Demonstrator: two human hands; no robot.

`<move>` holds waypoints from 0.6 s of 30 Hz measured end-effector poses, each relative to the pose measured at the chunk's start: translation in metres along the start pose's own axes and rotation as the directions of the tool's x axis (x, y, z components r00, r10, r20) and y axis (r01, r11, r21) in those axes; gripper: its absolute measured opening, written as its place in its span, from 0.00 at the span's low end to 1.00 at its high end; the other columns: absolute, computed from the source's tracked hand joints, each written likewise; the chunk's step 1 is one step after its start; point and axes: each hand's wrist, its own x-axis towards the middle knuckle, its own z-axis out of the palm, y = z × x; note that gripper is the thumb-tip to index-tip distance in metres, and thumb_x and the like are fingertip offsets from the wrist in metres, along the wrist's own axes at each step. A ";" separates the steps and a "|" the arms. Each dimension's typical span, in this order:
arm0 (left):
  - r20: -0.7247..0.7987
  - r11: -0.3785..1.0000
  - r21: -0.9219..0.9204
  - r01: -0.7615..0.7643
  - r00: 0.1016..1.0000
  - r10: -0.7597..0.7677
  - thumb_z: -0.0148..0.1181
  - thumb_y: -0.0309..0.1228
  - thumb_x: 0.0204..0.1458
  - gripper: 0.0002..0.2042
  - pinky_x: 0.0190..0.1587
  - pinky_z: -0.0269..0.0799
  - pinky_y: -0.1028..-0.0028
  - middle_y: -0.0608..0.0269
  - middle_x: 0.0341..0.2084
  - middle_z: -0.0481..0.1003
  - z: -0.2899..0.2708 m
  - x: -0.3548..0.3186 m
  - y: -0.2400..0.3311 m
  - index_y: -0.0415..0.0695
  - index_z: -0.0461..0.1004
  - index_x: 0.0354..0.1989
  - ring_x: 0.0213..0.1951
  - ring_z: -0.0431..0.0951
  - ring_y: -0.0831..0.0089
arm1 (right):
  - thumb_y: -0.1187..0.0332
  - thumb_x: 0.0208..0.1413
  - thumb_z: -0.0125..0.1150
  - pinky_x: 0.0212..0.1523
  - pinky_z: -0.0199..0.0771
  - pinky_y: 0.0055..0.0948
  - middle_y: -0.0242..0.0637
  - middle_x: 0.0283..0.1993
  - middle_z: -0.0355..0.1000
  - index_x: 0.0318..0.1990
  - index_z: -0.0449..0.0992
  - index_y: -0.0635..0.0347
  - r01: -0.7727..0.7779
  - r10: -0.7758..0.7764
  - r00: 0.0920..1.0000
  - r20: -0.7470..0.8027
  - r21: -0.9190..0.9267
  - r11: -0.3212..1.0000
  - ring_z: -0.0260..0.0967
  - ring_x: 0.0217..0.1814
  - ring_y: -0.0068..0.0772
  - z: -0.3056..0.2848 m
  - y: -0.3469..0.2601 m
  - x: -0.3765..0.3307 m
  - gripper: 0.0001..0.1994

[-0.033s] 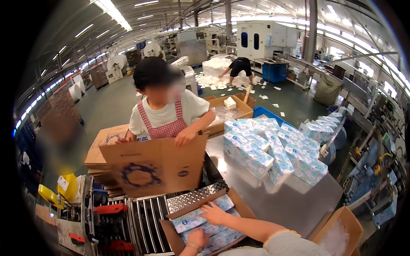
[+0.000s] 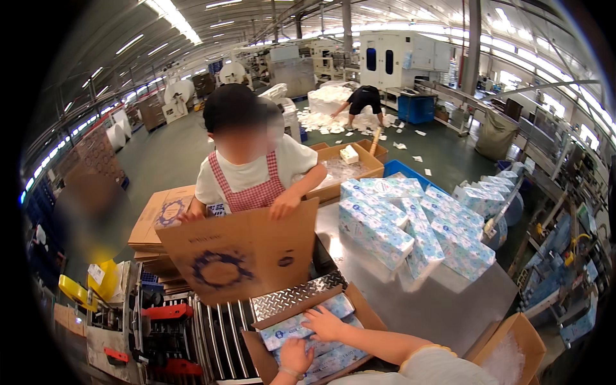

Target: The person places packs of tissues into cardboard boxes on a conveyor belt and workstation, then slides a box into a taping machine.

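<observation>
Glossy, seemingly plastic-wrapped packs; cardboard box

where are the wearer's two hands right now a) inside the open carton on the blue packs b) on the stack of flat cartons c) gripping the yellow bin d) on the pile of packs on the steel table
a: the left hand and right hand both rest on the blue packs lying inside the open carton.

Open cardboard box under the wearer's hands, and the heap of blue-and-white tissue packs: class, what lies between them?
In the head view, only bare grey tabletop separates the open cardboard box from the heap of tissue packs.
</observation>
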 end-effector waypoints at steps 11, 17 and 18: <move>0.251 0.934 -0.118 0.337 0.920 -0.300 0.58 0.56 0.55 0.38 0.68 0.58 0.51 0.37 0.69 0.58 0.016 0.040 -0.080 0.45 0.63 0.69 0.70 0.58 0.40 | 0.49 0.56 0.63 0.71 0.48 0.66 0.47 0.76 0.54 0.72 0.61 0.47 -0.228 0.253 0.967 0.003 0.443 0.867 0.49 0.78 0.51 0.040 0.061 -0.018 0.37; -0.581 0.852 -0.124 0.510 0.658 -0.478 0.74 0.41 0.44 0.33 0.64 0.62 0.51 0.45 0.54 0.71 -0.089 -0.073 -0.028 0.37 0.70 0.56 0.59 0.68 0.43 | 0.63 0.50 0.67 0.62 0.68 0.47 0.50 0.58 0.72 0.60 0.71 0.58 -0.448 0.760 0.615 -0.211 0.699 0.557 0.66 0.64 0.58 -0.049 0.042 -0.113 0.28; -0.352 0.744 -0.259 0.616 0.657 -0.667 0.73 0.45 0.45 0.36 0.62 0.66 0.51 0.43 0.54 0.74 -0.069 -0.095 -0.049 0.38 0.68 0.60 0.57 0.71 0.42 | 0.60 0.52 0.67 0.62 0.68 0.45 0.53 0.63 0.70 0.63 0.69 0.58 -0.592 0.791 0.598 0.130 0.737 0.326 0.64 0.66 0.59 -0.041 0.046 -0.124 0.31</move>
